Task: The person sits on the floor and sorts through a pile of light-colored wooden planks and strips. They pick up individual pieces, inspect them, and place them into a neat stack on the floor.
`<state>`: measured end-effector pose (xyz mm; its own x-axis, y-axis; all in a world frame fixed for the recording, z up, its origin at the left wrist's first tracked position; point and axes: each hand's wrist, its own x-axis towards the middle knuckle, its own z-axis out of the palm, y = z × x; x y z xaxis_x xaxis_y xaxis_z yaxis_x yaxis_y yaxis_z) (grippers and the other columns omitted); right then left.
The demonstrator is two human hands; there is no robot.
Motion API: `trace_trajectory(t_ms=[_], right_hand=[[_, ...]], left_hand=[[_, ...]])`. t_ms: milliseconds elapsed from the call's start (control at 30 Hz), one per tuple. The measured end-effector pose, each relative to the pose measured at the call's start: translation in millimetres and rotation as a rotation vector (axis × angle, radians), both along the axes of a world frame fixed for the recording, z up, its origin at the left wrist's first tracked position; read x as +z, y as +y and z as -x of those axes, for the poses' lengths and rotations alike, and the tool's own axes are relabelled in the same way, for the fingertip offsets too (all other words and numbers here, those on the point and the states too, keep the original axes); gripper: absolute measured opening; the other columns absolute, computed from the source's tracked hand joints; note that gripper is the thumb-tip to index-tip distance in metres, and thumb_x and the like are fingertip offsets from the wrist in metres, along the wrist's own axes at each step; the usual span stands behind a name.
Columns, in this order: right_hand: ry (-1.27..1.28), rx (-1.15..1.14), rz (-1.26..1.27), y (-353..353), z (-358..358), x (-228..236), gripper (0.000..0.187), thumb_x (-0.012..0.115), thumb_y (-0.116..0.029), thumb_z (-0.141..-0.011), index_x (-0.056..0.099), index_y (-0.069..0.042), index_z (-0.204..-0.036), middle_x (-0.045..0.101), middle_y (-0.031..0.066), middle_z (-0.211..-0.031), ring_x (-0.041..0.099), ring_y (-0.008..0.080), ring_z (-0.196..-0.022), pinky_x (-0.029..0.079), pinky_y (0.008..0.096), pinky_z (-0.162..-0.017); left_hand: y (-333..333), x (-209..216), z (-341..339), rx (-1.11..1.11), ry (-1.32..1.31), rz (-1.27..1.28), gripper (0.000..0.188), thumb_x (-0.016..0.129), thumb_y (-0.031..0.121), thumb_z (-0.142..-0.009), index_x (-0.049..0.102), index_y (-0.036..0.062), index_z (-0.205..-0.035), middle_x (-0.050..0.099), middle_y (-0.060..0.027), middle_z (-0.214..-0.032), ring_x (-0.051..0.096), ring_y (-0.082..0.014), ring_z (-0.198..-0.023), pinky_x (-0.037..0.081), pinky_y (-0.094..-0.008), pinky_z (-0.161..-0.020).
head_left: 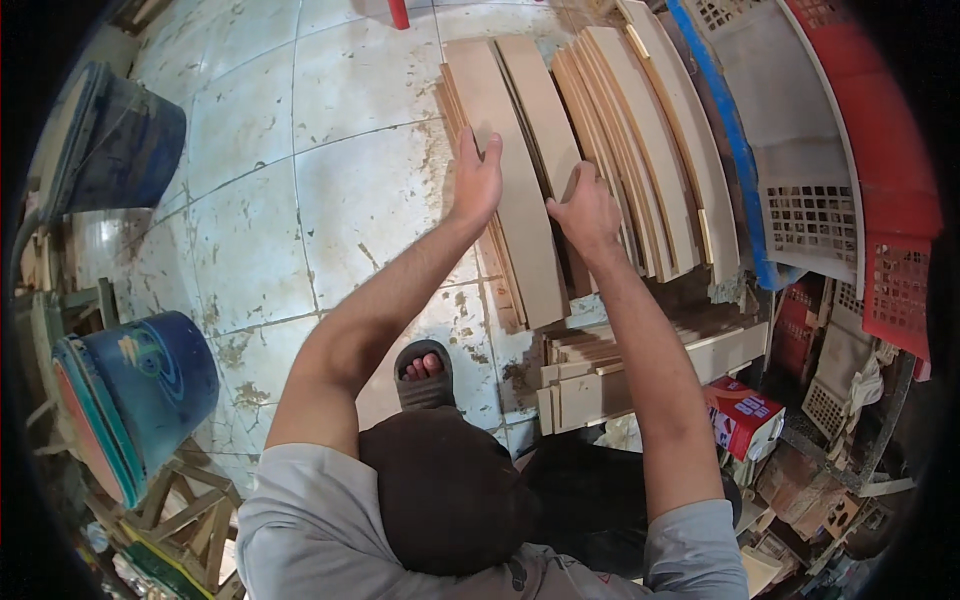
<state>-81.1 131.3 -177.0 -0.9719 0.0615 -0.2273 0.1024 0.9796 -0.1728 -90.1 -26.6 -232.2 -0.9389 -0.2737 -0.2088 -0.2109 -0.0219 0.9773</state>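
Observation:
Long, pale wooden boards lie side by side in stacks on the floor ahead of me. My left hand (478, 180) grips the outer edge of the leftmost board stack (515, 190), thumb on top and fingers along its side. On the neighbouring board stack (540, 110), my right hand (590, 212) rests with the thumb over the top face and the fingers at its right edge. A narrow dark gap runs between these two stacks. Further right stand thinner boards on edge (625, 150), packed closely together; neither hand touches them.
More wooden strips (650, 365) lie crosswise below my right forearm, near a red box (743, 415). Grey and red plastic crates (810, 215) line the right side. Two blue buckets (165, 370) stand at left. My sandalled foot (425, 370) is on the tiled floor (360, 190).

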Motion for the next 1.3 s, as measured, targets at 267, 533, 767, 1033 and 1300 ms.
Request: trace_trajectory(t_ms=[267,533,767,1033,1300], right_hand=[[-0.059,0.004,-0.054,-4,3,-4,0.072,0.079,-0.031,-0.075,0.038,-0.007,-0.129,0.063,0.0234,-0.107,0.063,0.0401,-0.100,0.053,0.0497,-0.083],[-0.008,0.023,-0.023,5,3,-14,0.073,0.080,-0.031,-0.073,0.039,-0.007,-0.128,0.063,0.0250,-0.103,0.064,0.0418,-0.097,0.052,0.0507,-0.081],[-0.008,0.007,0.015,5,4,-5,0.070,0.080,-0.032,-0.071,0.044,-0.007,-0.125,0.065,0.0229,-0.105,0.064,0.0404,-0.099,0.051,0.0504,-0.083],[0.077,0.014,0.132,16,3,-1,0.071,0.078,-0.036,-0.069,0.048,-0.006,-0.126,0.065,0.0228,-0.110,0.063,0.0398,-0.103,0.050,0.0487,-0.087],[0.003,0.033,0.037,5,1,5,0.071,0.081,-0.033,-0.070,0.045,-0.005,-0.125,0.064,0.0229,-0.108,0.064,0.0384,-0.103,0.052,0.0470,-0.086]], left_hand=[[-2,-11,2,-0.004,-0.010,-0.013,0.069,0.042,0.039,-0.100,0.022,-0.0089,-0.145,0.026,-0.0265,-0.152,0.023,-0.0348,-0.143,0.020,-0.0379,-0.117],[-3,-4,1,0.005,-0.033,0.035,0.069,0.043,0.040,-0.100,0.026,-0.0098,-0.144,0.026,-0.0267,-0.152,0.023,-0.0353,-0.143,0.020,-0.0377,-0.117],[-2,-7,3,0.026,-0.032,0.010,0.068,0.043,0.040,-0.099,0.028,-0.0099,-0.143,0.028,-0.0265,-0.151,0.026,-0.0355,-0.142,0.022,-0.0385,-0.116],[-2,6,1,0.022,-0.024,0.035,0.068,0.043,0.040,-0.099,0.029,-0.0097,-0.143,0.031,-0.0265,-0.149,0.031,-0.0363,-0.139,0.026,-0.0394,-0.114],[-1,6,-1,0.044,-0.034,0.033,0.068,0.043,0.039,-0.099,0.028,-0.0107,-0.142,0.032,-0.0279,-0.147,0.033,-0.0364,-0.138,0.027,-0.0396,-0.113]])
